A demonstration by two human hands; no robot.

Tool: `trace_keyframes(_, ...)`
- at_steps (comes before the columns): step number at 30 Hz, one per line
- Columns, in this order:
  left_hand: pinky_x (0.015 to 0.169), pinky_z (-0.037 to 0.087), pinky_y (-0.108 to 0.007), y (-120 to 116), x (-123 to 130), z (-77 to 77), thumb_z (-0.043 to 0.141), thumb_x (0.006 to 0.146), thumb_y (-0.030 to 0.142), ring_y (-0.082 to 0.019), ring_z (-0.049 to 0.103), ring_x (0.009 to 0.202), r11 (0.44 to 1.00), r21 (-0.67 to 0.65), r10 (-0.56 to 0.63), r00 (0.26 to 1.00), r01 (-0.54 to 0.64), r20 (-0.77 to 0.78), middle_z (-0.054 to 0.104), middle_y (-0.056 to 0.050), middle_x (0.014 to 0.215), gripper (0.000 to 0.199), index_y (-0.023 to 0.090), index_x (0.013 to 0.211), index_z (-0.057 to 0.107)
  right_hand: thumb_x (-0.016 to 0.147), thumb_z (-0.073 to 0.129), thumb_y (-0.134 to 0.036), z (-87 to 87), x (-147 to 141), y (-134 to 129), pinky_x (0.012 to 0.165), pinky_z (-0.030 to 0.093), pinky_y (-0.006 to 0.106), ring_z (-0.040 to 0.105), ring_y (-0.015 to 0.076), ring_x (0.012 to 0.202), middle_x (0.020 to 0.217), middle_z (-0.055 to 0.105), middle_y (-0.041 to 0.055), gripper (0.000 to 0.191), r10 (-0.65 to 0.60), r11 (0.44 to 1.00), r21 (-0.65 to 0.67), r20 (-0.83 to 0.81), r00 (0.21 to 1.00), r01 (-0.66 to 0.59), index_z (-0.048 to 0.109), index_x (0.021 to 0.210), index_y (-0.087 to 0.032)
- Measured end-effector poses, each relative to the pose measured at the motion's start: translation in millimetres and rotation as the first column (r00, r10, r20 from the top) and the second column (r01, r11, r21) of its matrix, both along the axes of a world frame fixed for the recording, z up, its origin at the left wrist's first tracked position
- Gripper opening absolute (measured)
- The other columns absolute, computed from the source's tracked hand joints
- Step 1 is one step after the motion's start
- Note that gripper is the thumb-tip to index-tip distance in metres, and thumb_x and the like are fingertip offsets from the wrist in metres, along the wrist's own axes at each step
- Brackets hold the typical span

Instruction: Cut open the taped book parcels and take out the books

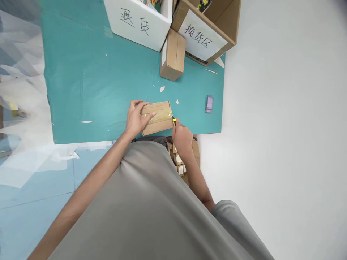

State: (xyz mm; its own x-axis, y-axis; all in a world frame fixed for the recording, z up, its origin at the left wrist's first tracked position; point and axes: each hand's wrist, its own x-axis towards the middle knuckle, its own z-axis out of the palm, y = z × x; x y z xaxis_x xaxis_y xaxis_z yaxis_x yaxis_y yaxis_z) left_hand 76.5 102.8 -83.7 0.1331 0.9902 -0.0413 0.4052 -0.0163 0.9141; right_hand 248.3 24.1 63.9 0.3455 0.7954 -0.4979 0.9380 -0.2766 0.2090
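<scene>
A flat cardboard box (pixel 157 126) with shiny clear tape along its top lies near the front edge of the teal table (pixel 108 90). My left hand (pixel 136 118) grips the box's left end, thumb on top and fingers over the far edge. In my closed right hand (pixel 182 138) is a yellow and black box cutter (pixel 174 121). Its tip meets the right end of the box, by the end of the tape. Most of the cutter's handle is hidden inside my fist.
Behind the flat box stands a smaller carton (pixel 176 54), in front of a white bin (pixel 138 23) and an open cardboard box (pixel 233 32), both labelled by hand. A blurred phone-like object (pixel 209 104) lies at right. Below the table edge, an open carton (pixel 195 151) holds small boxes.
</scene>
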Motion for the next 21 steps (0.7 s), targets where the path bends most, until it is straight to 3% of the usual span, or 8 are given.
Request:
trace_keyframes(7, 0.122, 0.045, -0.048, 2, 2, 1.1, 0.080, 0.088, 0.048, -0.032, 0.056, 0.138, 1.000, -0.007, -0.013, 1.000, 0.013, -0.001, 0.052, -0.013, 0.146, 0.052, 0.024, 0.133, 0.069, 0.116, 0.036, -0.027, 2.1, 5, -17, 0.089, 0.057, 0.035, 0.080, 0.0277, 0.101, 0.113, 0.081, 0.0165, 0.052, -0.030, 0.999, -0.021, -0.010, 1.000, 0.030, 0.044, 0.167, -0.020)
trace_keyframes(17, 0.122, 0.045, -0.048, 2, 1, 1.0, 0.079, 0.089, 0.046, -0.032, 0.057, 0.137, 0.999, 0.005, -0.036, 0.999, 0.036, 0.012, 0.051, -0.014, 0.145, 0.052, 0.023, 0.134, 0.067, 0.116, 0.036, -0.028, 18.2, -4, -6, 0.089, 0.055, 0.035, 0.078, 0.0273, 0.099, 0.115, 0.081, 0.0155, 0.054, -0.032, 0.998, 0.052, -0.041, 0.999, 0.034, 0.041, 0.170, -0.020)
trace_keyframes(21, 0.122, 0.045, -0.048, 1, 1, 2.3, 0.079, 0.089, 0.045, -0.032, 0.057, 0.137, 0.999, -0.013, -0.030, 1.000, 0.030, -0.002, 0.052, -0.013, 0.145, 0.051, 0.024, 0.133, 0.068, 0.116, 0.034, -0.028, 8.9, -4, 12, 0.087, 0.056, 0.036, 0.078, 0.0276, 0.099, 0.116, 0.081, 0.0154, 0.055, -0.013, 0.995, 0.095, -0.052, 0.999, 0.018, 0.041, 0.170, -0.021)
